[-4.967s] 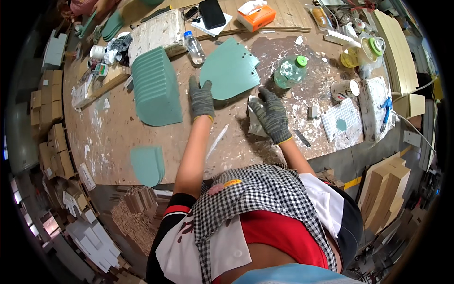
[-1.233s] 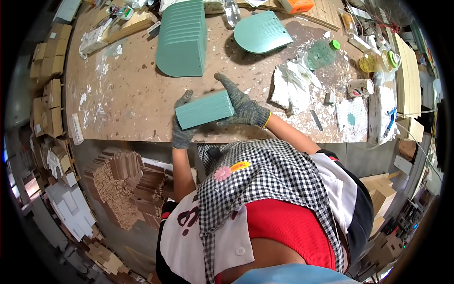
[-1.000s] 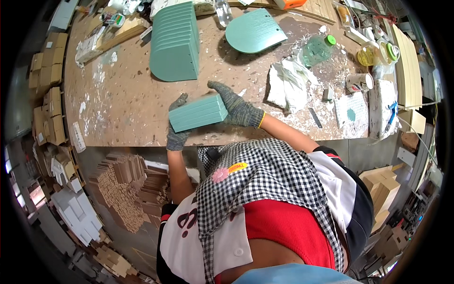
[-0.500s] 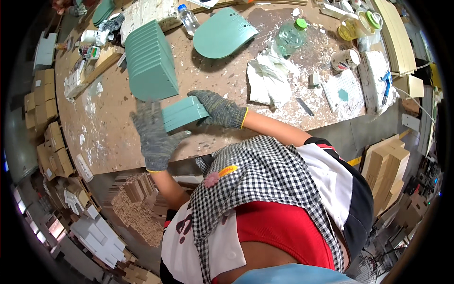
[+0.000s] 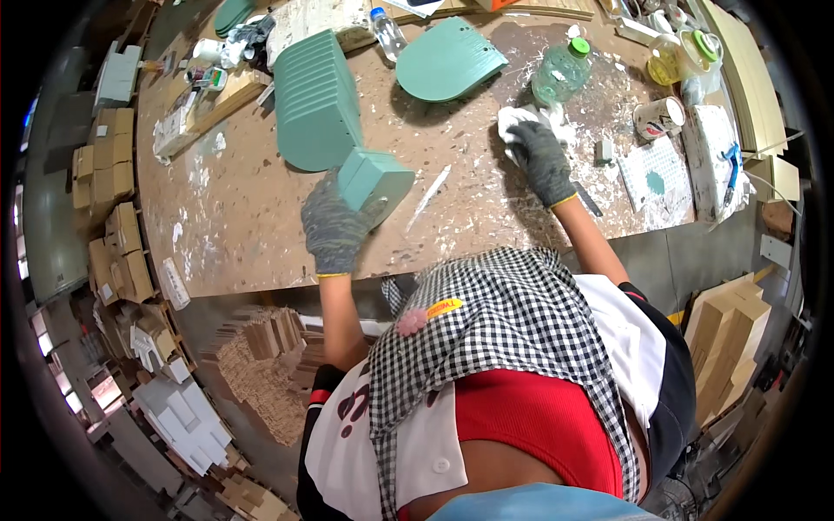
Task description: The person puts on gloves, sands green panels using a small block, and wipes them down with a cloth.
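My left hand [image 5: 335,227], in a grey knit glove, grips a small stack of green painted pieces [image 5: 379,181] by its left side, tilted up off the worktable. My right hand [image 5: 540,163], gloved too, is closed on a crumpled white cloth [image 5: 514,116] on the tabletop; its fingertips are partly hidden. Just beyond the small stack lies a larger row of green round-ended boards [image 5: 317,104] pressed together. One separate green round-ended board [image 5: 447,59] lies flat farther back.
A clear bottle with green cap [image 5: 560,71] stands beyond the cloth. Nearby are a paper cup [image 5: 658,117], a small grey block [image 5: 604,151], a dark flat strip [image 5: 587,198] and a blue-handled tool [image 5: 731,174]. A blue-capped bottle [image 5: 388,36] lies at the back.
My right hand has left the small green stack, moved right and grasped the white cloth, bunching it up. My left hand has taken hold of the stack, which is now tilted up.
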### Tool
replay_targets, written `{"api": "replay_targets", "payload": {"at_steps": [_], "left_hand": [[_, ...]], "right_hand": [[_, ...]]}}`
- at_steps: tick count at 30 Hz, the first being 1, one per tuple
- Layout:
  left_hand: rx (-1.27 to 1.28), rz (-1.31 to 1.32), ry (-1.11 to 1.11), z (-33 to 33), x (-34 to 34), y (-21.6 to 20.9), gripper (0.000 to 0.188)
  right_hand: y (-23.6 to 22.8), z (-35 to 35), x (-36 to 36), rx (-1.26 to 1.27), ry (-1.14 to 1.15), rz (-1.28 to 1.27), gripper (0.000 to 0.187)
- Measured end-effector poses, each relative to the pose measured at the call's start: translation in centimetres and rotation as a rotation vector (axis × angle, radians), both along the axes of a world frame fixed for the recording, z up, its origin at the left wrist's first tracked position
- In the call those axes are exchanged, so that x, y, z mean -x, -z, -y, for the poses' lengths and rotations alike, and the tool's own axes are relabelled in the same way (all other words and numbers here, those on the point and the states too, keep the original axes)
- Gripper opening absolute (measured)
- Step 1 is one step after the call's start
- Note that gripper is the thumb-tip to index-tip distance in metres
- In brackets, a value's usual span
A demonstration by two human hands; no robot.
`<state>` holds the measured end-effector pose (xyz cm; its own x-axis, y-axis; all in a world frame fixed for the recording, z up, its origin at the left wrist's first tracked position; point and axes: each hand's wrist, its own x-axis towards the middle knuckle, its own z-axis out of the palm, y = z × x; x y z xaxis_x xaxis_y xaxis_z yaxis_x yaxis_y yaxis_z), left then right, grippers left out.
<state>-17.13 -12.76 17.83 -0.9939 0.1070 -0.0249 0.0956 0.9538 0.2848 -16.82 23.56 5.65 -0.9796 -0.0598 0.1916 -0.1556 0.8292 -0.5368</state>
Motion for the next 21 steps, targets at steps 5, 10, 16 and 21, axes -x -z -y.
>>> {"api": "replay_targets", "payload": {"at_steps": [5,10,16,21], "left_hand": [[0.178,-0.022,-0.033,-3.8,0.2,-1.1,0.071],[-0.101,-0.02,-0.037,-3.3,1.9,1.0,0.056],[0.203,0.142,-0.004,-4.6,2.3,-1.8,0.086],[0.128,-0.078,0.087,-2.6,2.0,0.3,0.084]], "right_hand": [[-10.4,9.6,1.7,0.633,-0.212,-0.402,0.031],[-7.0,17.3,3.1,0.374,-0.414,-0.378,0.034],[-4.8,14.3,6.2,0.852,-0.067,0.309,0.033],[-5.1,12.3,5.4,0.843,-0.153,0.231,0.042]]}}
